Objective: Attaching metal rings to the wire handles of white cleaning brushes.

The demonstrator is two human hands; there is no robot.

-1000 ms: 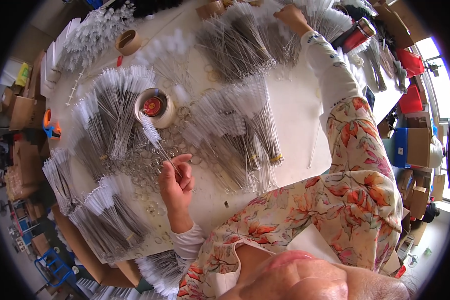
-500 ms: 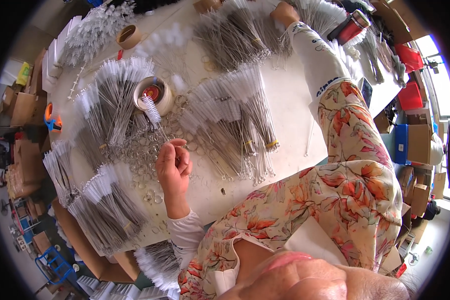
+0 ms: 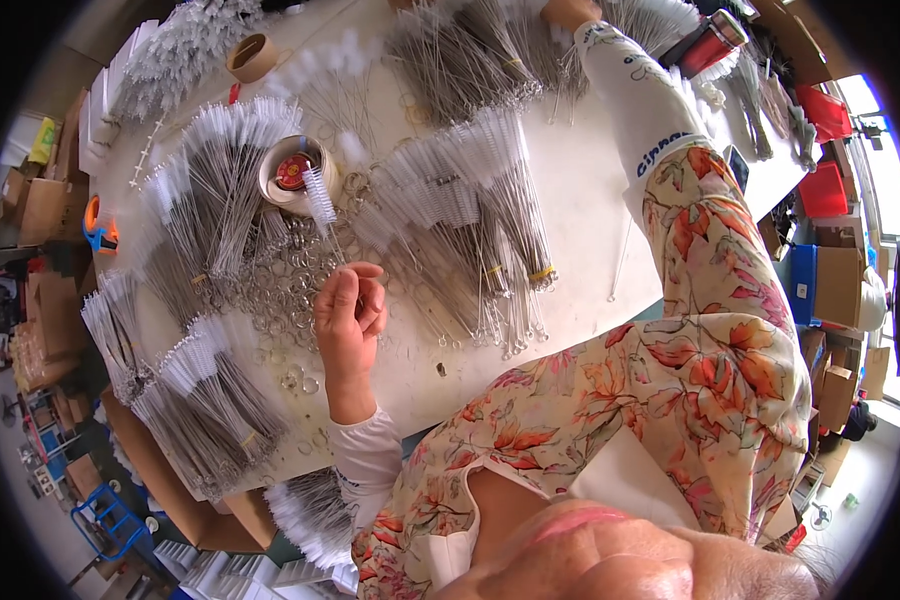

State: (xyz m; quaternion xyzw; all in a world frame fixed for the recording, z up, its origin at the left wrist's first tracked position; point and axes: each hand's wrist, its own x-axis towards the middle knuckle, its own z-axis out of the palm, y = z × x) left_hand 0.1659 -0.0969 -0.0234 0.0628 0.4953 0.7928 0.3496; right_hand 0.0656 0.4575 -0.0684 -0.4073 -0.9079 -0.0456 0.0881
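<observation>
My left hand point(image 3: 352, 318) is closed, with thumb and forefinger pinching the thin wire of a small bottle brush. The white bristle head of that brush point(image 3: 319, 196) points up and away, beside a roll of tape point(image 3: 272, 190). Below the roll lies a heap of small wire rings point(image 3: 295, 270). Far off at the top edge, my right hand point(image 3: 573, 12) reaches beside bundles of wire-handled brushes point(image 3: 460, 60); its fingers are cut off by the picture's edge. Banded brush bundles point(image 3: 515, 200) lie in the middle of the table, and more brushes point(image 3: 230, 190) lie on the left.
Brush bundles point(image 3: 205, 390) lie at the table's left front corner, above an open cardboard box point(image 3: 195, 520). Orange-handled scissors point(image 3: 100, 228) hang at the left edge. A tape roll point(image 3: 252, 58) stands at the back. A red and black flask point(image 3: 710, 45) stands at the far right.
The view has shifted slightly. My right hand has gone further past the top edge. The brush in my left hand has tilted a little more upright and to the right.
</observation>
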